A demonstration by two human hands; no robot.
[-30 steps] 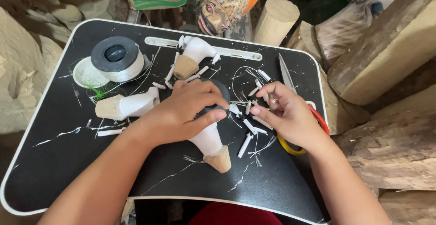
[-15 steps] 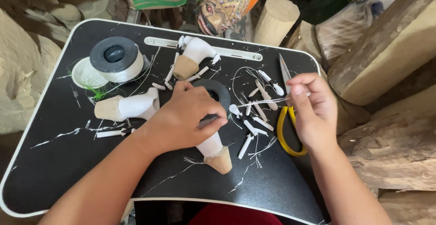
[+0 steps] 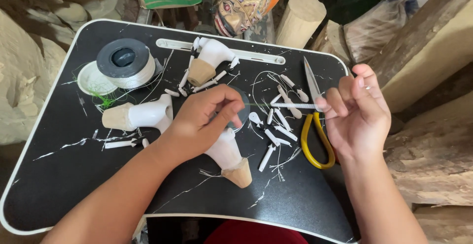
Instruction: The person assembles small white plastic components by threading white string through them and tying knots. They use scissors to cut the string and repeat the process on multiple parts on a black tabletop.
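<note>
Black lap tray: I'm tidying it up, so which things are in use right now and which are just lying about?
In use:
left hand on dark round spool
right hand pinching thin white stick

Lying about:
yellow-handled scissors
white thread roll
white carved wooden pieces
loose white pegs
black lap tray

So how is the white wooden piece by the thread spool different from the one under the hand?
The piece by the spool lies free, in full view, its bare wood end pointing left. The piece under the left hand is partly covered by that hand, its wood end pointing down-right. Both are white-painted with an unpainted wooden end, lying on the black tray.
</note>
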